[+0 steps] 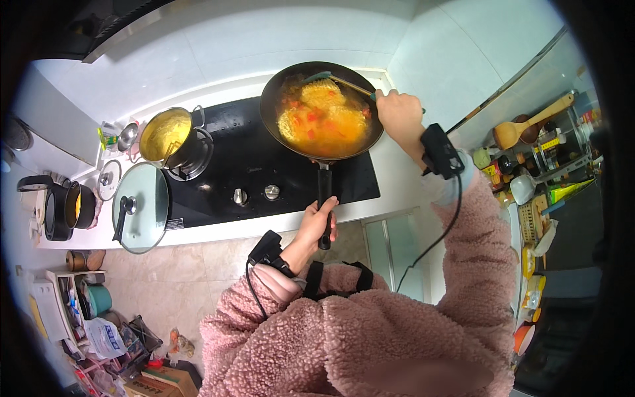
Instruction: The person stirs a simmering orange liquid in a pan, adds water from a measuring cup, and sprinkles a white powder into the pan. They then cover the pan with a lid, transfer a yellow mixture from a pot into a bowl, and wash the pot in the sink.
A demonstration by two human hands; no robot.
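My left hand (317,222) grips the black handle (324,186) of a dark wok-style frying pan (278,79) on the right side of the hob. Orange broth with red pieces that look like tomato (312,116) fills the pan. Blocks of instant noodles (322,94) lie partly above the liquid. My right hand (401,114) holds a spatula (349,85) by its handle, over the pan's right rim. The spatula's grey-green head (317,76) rests at the far side, beside the noodles.
A steel pot (166,134) with yellow contents stands on the left burner. A glass lid (141,213) overhangs the counter's front edge at left. Two metal knobs (271,192) sit on the black glass hob (233,159). Utensils, including a wooden spoon (511,133), and bottles crowd the right side.
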